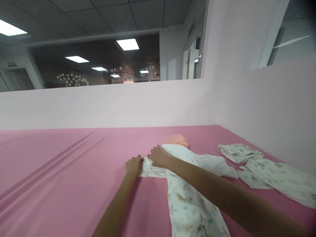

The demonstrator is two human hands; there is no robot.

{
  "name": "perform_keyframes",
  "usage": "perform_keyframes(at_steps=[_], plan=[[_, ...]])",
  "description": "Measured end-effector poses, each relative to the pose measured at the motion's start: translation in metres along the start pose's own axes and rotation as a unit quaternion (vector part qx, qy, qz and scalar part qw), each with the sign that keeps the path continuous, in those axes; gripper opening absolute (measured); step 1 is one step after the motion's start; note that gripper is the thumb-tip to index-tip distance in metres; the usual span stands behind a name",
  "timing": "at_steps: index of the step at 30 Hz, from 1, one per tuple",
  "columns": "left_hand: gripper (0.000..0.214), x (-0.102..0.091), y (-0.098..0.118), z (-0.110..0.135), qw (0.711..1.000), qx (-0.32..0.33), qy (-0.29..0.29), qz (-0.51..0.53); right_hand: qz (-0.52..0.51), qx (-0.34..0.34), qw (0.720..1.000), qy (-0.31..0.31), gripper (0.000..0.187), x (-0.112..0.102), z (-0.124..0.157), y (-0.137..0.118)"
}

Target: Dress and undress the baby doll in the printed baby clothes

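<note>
A baby doll (178, 141) lies on its back on a pink sheet (61, 164), dressed in a white printed onesie (185, 200). My left hand (133, 165) is curled on the end of the onesie's left-side sleeve (150, 169). My right hand (159, 156) reaches across the doll and presses on the same sleeve near the shoulder, fingers bent over the cloth. Both arms come in from the bottom of the view.
A second white printed garment (261, 168) lies spread on the sheet at the right, close to the pale pink wall (271, 108). A low pink partition (98, 105) runs along the back of the sheet, with windows above.
</note>
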State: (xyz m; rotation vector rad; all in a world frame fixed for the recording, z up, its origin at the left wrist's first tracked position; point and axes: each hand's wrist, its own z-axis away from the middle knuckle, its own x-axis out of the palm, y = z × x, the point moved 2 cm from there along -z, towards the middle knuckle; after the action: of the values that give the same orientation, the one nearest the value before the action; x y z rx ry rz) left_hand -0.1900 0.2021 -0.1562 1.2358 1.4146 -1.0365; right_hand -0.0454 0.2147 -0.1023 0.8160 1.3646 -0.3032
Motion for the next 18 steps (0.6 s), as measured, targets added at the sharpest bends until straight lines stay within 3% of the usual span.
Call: perform_keyframes(at_steps=[11,18], plan=[[0.037,0.0,-0.004,-0.001,0.998,-0.015,-0.006,0.058,0.005,0.038,0.998,0.05,0.029,-0.018,0.017,0.026],[0.028,0.002,-0.012,-0.009,0.986,-0.031,-0.021,0.163,0.002,0.085,0.994,0.073,0.029,-0.02,0.019,0.034]])
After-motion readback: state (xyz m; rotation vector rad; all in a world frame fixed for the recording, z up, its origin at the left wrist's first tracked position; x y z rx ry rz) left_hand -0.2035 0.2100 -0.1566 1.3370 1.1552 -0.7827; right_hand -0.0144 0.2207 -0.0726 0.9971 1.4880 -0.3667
